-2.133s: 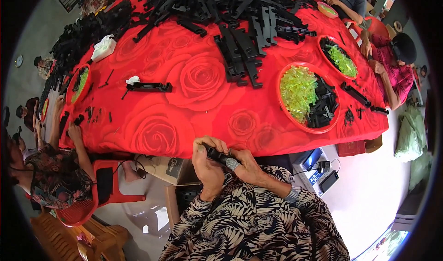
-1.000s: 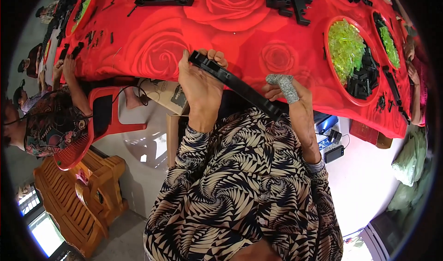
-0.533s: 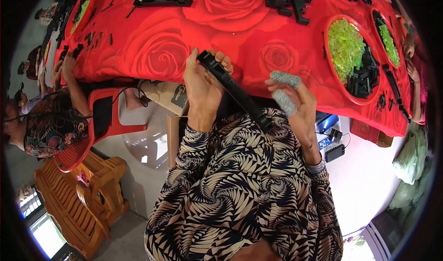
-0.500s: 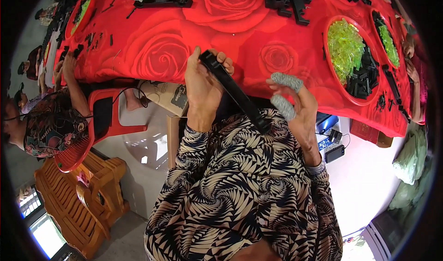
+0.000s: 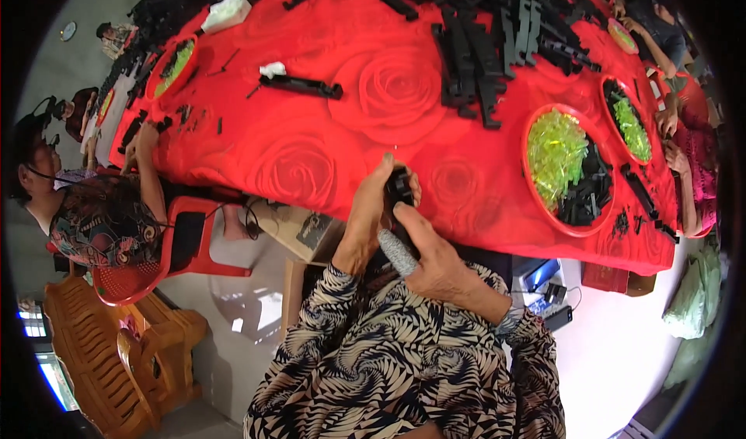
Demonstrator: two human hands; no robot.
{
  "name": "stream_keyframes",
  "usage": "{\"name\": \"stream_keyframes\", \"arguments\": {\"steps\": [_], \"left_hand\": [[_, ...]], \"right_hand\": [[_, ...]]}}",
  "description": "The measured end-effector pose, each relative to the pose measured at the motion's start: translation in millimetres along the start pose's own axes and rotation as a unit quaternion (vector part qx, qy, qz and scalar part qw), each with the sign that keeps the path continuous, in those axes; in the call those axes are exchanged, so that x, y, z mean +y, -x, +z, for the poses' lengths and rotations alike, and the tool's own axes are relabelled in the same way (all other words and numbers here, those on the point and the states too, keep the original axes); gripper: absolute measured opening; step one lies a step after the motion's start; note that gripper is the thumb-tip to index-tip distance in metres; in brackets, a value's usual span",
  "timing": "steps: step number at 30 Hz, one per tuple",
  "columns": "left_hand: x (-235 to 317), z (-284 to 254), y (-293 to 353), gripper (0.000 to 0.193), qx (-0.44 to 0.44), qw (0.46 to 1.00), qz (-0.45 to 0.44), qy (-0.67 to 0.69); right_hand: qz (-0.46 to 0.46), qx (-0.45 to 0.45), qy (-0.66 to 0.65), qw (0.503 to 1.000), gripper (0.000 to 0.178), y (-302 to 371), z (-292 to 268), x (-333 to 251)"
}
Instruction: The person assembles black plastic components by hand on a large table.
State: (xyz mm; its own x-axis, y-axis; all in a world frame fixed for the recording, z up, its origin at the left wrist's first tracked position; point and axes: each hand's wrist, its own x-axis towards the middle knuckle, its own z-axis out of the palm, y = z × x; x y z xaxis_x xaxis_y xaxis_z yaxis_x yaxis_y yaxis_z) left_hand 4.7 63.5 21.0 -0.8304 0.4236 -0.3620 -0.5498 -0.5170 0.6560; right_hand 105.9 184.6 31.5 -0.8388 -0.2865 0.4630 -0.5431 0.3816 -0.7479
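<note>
Both hands close on one black plastic part (image 5: pixel 399 189), held upright just in front of the near edge of the table (image 5: pixel 326 140). Left hand (image 5: pixel 364 221) wraps the part from its own side, fingers reaching up along it, grip clamped on it. Right hand (image 5: pixel 435 264) meets it from below and to the right, thumb pressed against the part's lower end; a grey knitted sleeve (image 5: pixel 397 252) covers one finger of that hand (which finger, I cannot tell).

Going across from the left: a person in a patterned top (image 5: pixel 97 221) sits at the table's far-left end on a red plastic chair (image 5: pixel 167 256), with a wooden bench (image 5: pixel 116 353) on the floor behind. On the red rose-printed cloth near that end lies a red bowl of yellow-green pieces (image 5: pixel 175 66), and further in a long black part (image 5: pixel 299 87) with a bit of white at its tip. A heap of black parts (image 5: pixel 482 43) fills the middle and far side of the table. Right of the hands stands a larger red bowl (image 5: pixel 567 167) holding yellow-green pieces on one side and black ones on the other, then another red bowl (image 5: pixel 628 120) just beyond it. At the right edge another person's arms (image 5: pixel 676 151) rest by the table.
</note>
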Motion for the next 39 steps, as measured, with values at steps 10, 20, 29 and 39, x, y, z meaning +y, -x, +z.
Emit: {"name": "stream_keyframes", "arguments": {"steps": [10,20,29,39], "left_hand": [[-2,18,7,0.044,-0.034,0.999,-0.005,-0.040],[-42,22,26,0.061,-0.023,0.999,-0.037,-0.004],[-70,18,40,0.062,-0.026,0.997,-0.012,-0.074],[-70,-3,54,0.063,0.002,0.993,0.032,-0.117]], "right_hand": [[-0.196,-0.004,0.268,0.943,0.043,-4,6,15],[-0.172,0.036,0.285,0.942,0.038,5,-4,10],[-0.204,0.047,0.254,0.944,0.031,14,2,9],[-0.174,-0.002,0.269,0.947,0.027,15,-10,0]]}}
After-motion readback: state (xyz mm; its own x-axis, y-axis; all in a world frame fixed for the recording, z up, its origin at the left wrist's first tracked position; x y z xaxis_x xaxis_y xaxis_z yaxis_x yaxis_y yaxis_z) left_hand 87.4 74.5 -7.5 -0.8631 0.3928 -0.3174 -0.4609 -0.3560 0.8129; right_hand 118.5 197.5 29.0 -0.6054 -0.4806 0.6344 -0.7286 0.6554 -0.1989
